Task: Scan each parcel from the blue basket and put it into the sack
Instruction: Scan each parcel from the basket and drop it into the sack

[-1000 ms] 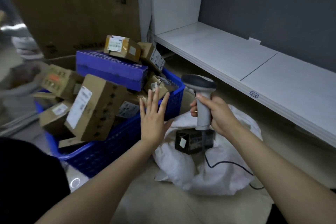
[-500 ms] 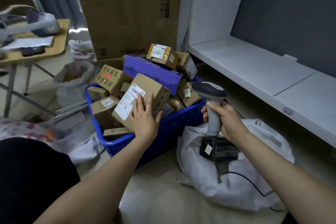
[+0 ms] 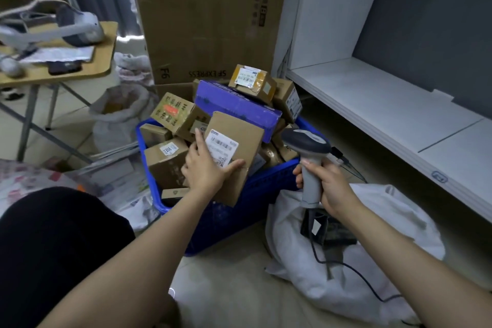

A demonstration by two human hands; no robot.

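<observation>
Down on the floor before you: a blue latticed plastic basket point(image 3: 226, 224) stands heaped with parcels, and a crumpled white woven sack point(image 3: 372, 274) lies just beside its right wall.
Materials: most parcels are matte brown cardboard; the small brown box topping the heap point(image 3: 251, 81) carries glossy tape; a long violet-blue carton point(image 3: 234, 106) lies across the pile.
Basket contents: boxes are stacked above the rim, several tilted, many bearing white printed labels.
Sack contents: one dark box with a small white sticker point(image 3: 332, 231) lies in the open mouth.
Your left hand point(image 3: 206, 168): the fingers run up the left edge of a brown cardboard parcel with a white barcode label point(image 3: 239, 138) and the thumb presses across its lower front. You grip it where it leans over the basket's near rim.
Your right hand point(image 3: 330, 184): it is curled tight round the handle of a grey pistol-shaped barcode scanner point(image 3: 306, 144), dark head above your fist, black cable trailing over the sack.
Behind the basket: a tall brown cardboard carton point(image 3: 207, 16) stands upright.
Right side: a smooth white shelf point(image 3: 386, 104) runs along the grey wall.
</observation>
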